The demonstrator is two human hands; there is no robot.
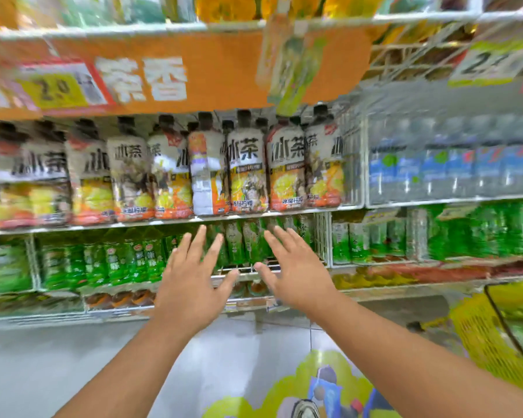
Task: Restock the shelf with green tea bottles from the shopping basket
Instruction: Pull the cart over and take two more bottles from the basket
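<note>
From the head camera, both arms reach forward toward the wire shelf point(254, 270). The left hand point(191, 285) has its fingers straight and fanned wide, holding nothing; its fingertips point(202, 230) lie in front of the green tea bottles point(242, 242) at the back of the shelf, though motion blur leaves it unclear whether they touch. The right hand point(296, 273) is likewise spread flat and empty, fingers pointing up and left over the same bottles, thumb above the shelf's bare front edge. The two hands are near each other but apart. The yellow shopping basket point(483, 336) sits at the frame's lower right edge, on the floor point(73, 357). Lemon tea bottles point(248, 167) fill the shelf above.
</note>
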